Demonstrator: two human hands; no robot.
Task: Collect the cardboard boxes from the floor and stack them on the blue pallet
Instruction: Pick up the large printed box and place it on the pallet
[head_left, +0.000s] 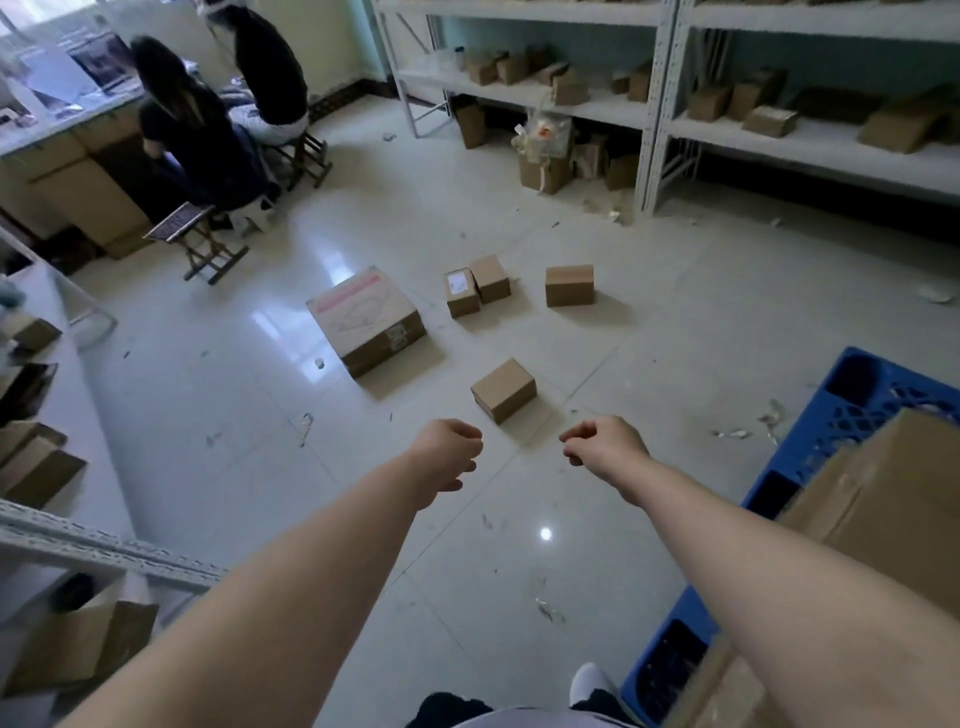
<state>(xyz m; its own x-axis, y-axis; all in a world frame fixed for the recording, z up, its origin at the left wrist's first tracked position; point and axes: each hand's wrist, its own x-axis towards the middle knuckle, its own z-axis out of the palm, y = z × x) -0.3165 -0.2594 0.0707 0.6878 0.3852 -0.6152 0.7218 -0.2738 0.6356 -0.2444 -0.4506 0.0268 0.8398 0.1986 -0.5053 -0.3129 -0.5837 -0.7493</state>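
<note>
Five closed cardboard boxes (503, 389) dot the floor (208, 395), others top the blue pallet (857, 364); both hands (449, 457) (605, 449) hang loosely curled, empty.

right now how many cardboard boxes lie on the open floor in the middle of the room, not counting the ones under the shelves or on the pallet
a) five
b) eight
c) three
a, five: the large box, the labelled small box touching the plain small box, the lone box to their right, and the nearest box.
</note>
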